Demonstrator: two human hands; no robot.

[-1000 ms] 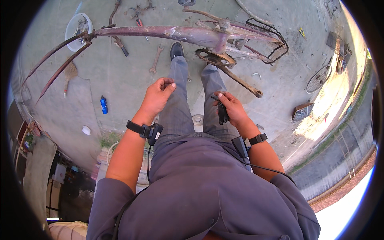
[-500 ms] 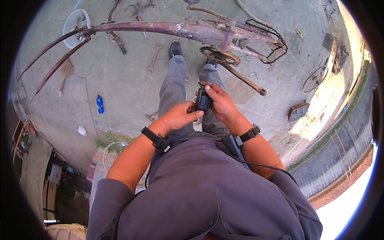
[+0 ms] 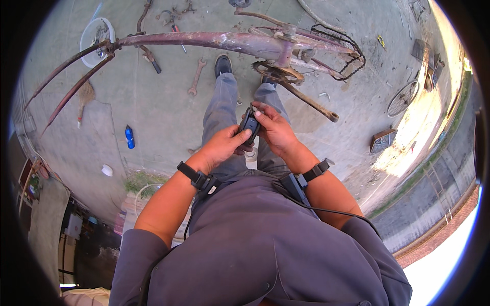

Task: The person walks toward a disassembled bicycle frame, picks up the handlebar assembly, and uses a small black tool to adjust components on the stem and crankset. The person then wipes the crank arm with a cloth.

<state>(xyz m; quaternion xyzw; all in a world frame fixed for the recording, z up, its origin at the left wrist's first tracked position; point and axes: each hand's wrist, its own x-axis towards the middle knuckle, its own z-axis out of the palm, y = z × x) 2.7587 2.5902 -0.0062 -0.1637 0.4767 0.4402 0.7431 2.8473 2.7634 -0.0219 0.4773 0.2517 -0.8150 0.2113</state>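
Between my two hands is a black bicycle pedal, tilted, in front of my thighs. My left hand grips its lower end, the thumb lying along it. On its upper end are the thumb and fingers of my right hand. Just beyond lies a worn, reddish bicycle frame with its fork to the left. Its chainring faces me, and a rusty crank arm reaches toward the right; no pedal shows on that arm's end. My fingers hide part of the held pedal.
On the concrete floor are an open-end wrench, a hammer, a screwdriver and a blue bottle. A white bucket stands beyond the fork, near a brush. A wheel and a metal box are at right.
Both hands have shifted slightly left with the pedal, which now leans more. The left hand has closed further round its lower end.
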